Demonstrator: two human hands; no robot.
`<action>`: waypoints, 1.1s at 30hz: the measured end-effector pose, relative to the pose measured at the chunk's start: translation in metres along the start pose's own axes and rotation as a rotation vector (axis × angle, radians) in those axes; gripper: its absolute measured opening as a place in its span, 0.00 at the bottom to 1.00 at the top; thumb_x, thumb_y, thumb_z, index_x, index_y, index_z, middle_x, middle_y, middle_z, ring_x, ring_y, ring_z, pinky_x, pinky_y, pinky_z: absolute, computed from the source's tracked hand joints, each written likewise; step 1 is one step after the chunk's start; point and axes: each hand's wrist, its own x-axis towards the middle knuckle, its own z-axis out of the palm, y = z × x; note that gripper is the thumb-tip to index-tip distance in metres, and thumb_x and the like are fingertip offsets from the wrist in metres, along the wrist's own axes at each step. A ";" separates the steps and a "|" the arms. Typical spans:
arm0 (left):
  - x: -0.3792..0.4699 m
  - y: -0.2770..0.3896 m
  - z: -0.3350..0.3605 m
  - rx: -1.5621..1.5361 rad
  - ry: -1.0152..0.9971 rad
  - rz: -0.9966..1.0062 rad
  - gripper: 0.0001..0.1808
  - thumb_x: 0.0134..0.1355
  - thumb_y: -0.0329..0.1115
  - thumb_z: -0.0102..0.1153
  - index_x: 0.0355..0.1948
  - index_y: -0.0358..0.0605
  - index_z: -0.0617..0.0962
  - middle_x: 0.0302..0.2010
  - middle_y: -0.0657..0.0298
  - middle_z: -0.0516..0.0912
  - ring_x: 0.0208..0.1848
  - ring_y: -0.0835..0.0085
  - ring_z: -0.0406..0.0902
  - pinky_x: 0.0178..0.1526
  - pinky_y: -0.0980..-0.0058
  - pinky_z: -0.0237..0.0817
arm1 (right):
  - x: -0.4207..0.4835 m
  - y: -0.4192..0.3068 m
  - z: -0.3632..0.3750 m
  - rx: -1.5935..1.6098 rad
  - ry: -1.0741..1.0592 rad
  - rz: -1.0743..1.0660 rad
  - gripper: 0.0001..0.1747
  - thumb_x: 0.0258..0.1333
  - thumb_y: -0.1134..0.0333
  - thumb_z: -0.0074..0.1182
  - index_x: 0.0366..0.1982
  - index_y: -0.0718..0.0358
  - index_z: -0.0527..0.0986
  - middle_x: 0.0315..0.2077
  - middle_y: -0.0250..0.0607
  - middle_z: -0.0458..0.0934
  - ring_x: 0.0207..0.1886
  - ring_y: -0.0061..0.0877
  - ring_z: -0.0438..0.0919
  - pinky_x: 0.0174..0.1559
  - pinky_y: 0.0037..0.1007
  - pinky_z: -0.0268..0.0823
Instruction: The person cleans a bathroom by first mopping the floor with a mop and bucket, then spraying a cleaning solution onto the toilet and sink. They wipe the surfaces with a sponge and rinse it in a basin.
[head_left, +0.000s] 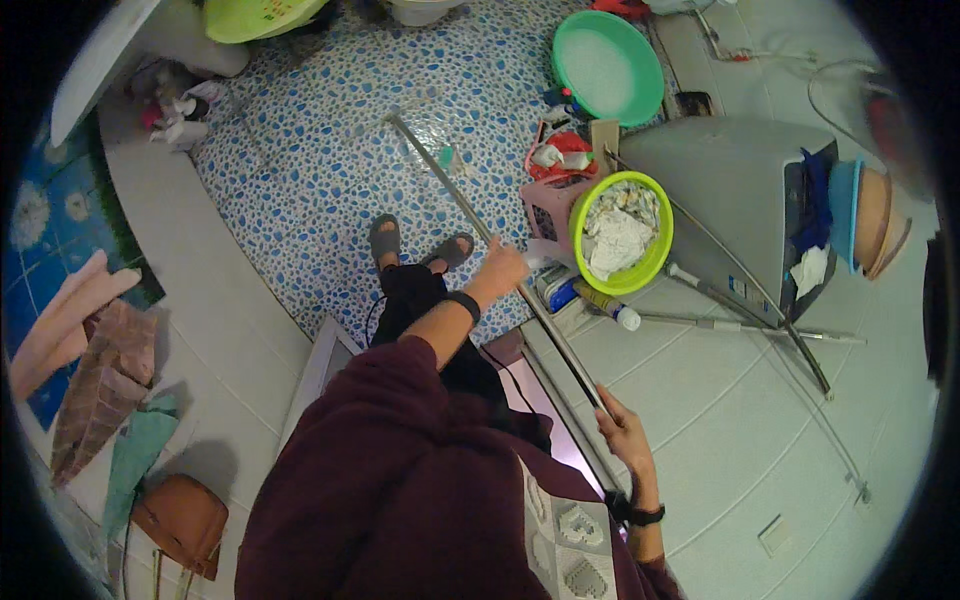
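A long silver metal pole (551, 328) slants across in front of me, its far end low over the pebble-patterned floor (315, 150). My left hand (500, 268) is wrapped around its middle. Lower down, at the near end, my right hand (626, 435) holds it with the fingers along the shaft. Each wrist wears a dark band. A small piece with a green part (448, 157) lies on the floor beside the pole. The floor shines as if wet near the pole's far end.
At right stand a lime-green bin (670, 225) of crumpled paper, a pink plastic stool (546, 214), a spray can (607, 304) and a grey washing machine (720, 161). Other poles (739, 262) lean there. A green basin (651, 82) holds whitish contents. Cloths (112, 375) hang at left.
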 end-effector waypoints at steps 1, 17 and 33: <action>0.000 0.030 0.010 -0.129 0.084 0.103 0.06 0.50 0.29 0.60 0.29 0.54 0.82 0.30 0.64 0.77 0.47 0.62 0.72 0.59 0.33 0.48 | -0.028 0.012 -0.013 0.003 0.016 0.088 0.26 0.62 0.67 0.51 0.62 0.61 0.65 0.37 0.32 0.73 0.38 0.17 0.69 0.40 0.20 0.61; -0.047 -0.017 0.036 0.207 -0.223 0.450 0.04 0.48 0.30 0.62 0.21 0.53 0.81 0.26 0.65 0.78 0.46 0.64 0.73 0.62 0.39 0.49 | -0.086 0.050 0.206 0.616 0.134 0.075 0.27 0.64 0.65 0.50 0.64 0.51 0.63 0.20 0.23 0.64 0.22 0.12 0.61 0.25 0.19 0.58; -0.191 0.040 0.068 -0.037 -0.185 0.638 0.05 0.51 0.35 0.56 0.22 0.53 0.81 0.22 0.61 0.80 0.36 0.61 0.81 0.50 0.37 0.59 | -0.193 0.087 0.200 0.476 0.003 0.270 0.28 0.59 0.66 0.55 0.62 0.56 0.67 0.41 0.32 0.78 0.38 0.15 0.72 0.42 0.21 0.65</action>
